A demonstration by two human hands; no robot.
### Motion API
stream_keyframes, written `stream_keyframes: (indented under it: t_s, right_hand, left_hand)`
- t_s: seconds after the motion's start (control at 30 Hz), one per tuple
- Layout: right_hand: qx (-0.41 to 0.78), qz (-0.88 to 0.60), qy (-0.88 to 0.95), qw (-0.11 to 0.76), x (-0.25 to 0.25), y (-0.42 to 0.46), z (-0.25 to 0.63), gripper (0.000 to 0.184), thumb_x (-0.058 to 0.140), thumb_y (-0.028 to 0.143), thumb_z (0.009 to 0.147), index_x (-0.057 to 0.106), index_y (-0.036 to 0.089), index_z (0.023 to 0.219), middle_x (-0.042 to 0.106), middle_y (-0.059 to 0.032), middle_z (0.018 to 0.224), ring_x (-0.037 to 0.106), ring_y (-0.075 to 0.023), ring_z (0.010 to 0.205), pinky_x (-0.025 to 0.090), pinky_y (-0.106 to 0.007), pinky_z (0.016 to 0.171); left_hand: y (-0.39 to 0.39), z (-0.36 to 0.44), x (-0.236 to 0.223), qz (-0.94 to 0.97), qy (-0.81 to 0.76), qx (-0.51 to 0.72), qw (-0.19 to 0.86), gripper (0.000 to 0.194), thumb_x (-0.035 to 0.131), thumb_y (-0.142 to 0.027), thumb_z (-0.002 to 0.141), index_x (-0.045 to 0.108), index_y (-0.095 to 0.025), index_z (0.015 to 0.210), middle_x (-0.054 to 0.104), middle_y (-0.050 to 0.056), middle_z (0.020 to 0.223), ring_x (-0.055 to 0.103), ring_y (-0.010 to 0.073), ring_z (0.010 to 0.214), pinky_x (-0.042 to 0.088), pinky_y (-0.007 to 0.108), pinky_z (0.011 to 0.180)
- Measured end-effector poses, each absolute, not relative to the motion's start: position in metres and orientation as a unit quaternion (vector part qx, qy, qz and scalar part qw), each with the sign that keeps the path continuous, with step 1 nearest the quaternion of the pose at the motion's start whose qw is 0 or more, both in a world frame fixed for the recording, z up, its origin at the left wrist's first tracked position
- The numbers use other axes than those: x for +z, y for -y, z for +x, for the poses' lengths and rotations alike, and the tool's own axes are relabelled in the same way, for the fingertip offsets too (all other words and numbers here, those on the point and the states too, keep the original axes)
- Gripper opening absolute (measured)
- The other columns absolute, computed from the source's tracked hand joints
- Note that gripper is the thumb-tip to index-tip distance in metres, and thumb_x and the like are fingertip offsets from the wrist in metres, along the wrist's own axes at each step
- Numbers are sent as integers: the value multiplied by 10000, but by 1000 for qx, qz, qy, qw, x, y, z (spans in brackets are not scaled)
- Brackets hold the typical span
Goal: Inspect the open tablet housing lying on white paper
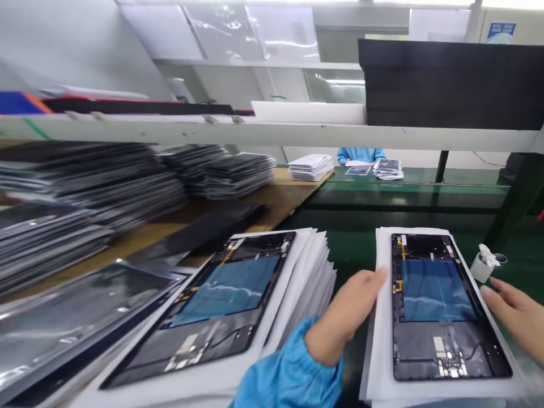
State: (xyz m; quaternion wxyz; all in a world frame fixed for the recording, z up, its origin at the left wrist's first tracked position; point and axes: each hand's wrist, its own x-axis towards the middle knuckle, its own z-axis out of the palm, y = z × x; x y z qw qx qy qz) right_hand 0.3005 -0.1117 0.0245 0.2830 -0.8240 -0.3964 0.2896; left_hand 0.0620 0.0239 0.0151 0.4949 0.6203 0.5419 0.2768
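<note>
We do best to work by the edges of the black panel (442, 311) lying on white sheets (381, 351), our left hand (357, 297) at their left side, grip unclear, our right hand (516, 314) spread loosely opposite.

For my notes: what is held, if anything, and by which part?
Cannot be told: left hand at left edge of the paper stack, right hand near its right edge.
</note>
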Motion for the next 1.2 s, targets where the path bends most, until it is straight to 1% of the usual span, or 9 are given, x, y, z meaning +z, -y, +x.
stream_keyframes:
  t_s: [0.2,0.33,0.43,0.57,0.7,0.83,1.0,1.1,1.2]
  right_hand:
    - [344,-789,430,271,40,77,288,376,421,505,765,655,228,864,664,-22,855,572,-266,874,359,-351,805]
    - [300,-812,403,297,48,86,278,364,403,513,772,635,245,855,659,-12,871,568,-252,866,373,-339,774]
    - [296,-805,386,339,56,96,266,409,387,564,766,612,269,939,653,11,901,565,-233,877,384,-317,764]
    - [260,-810,339,403,57,103,253,466,397,617,740,598,284,999,617,27,1046,512,-230,1015,376,-300,821]
    - [286,-810,377,346,41,98,261,526,408,622,729,585,263,1070,591,2,1114,489,-255,1067,389,-332,842]
    - [295,-811,400,309,25,93,273,504,423,581,741,595,249,1078,563,-20,1159,448,-271,1117,364,-364,892]
    - [266,-808,395,347,23,98,278,546,372,586,773,538,241,1161,496,-31,1241,384,-261,1171,310,-391,950]
    - [271,-801,353,401,28,105,281,588,391,615,754,516,236,1187,484,-39,1253,397,-262,1157,340,-388,931]
    - [363,-718,342,485,36,106,270,717,400,663,726,414,204,1277,475,-98,1255,523,-275,1003,436,-391,817]
  left_hand:
    - [-8,66,28,743,-558,193,315,331,338,-382,804,396,-179,550,522,47,634,452,171,610,260,275,560]
    - [-9,65,33,755,-566,196,267,336,276,-387,837,408,-187,601,546,56,688,478,194,664,274,290,597]
    - [-2,63,45,725,-558,249,317,334,299,-393,835,444,-181,621,554,47,694,493,189,688,310,291,630]
    - [6,66,59,565,-533,364,515,280,389,-384,803,520,-161,694,583,36,727,540,183,736,384,287,686]
    - [-3,80,49,412,-473,377,681,186,486,-321,753,533,-142,728,578,32,643,543,165,602,417,287,629]
    - [-17,96,31,484,-552,377,564,207,454,-326,766,518,-148,683,559,49,652,512,162,603,375,269,578]
    - [-23,98,39,611,-564,403,382,245,392,-338,792,492,-171,644,516,22,636,468,150,617,334,265,595]
    - [-26,93,54,585,-521,455,422,241,399,-353,783,513,-169,679,522,7,668,461,135,637,349,251,608]
    - [-28,86,64,488,-467,501,540,197,458,-338,734,534,-156,720,543,4,683,483,125,643,385,240,623]
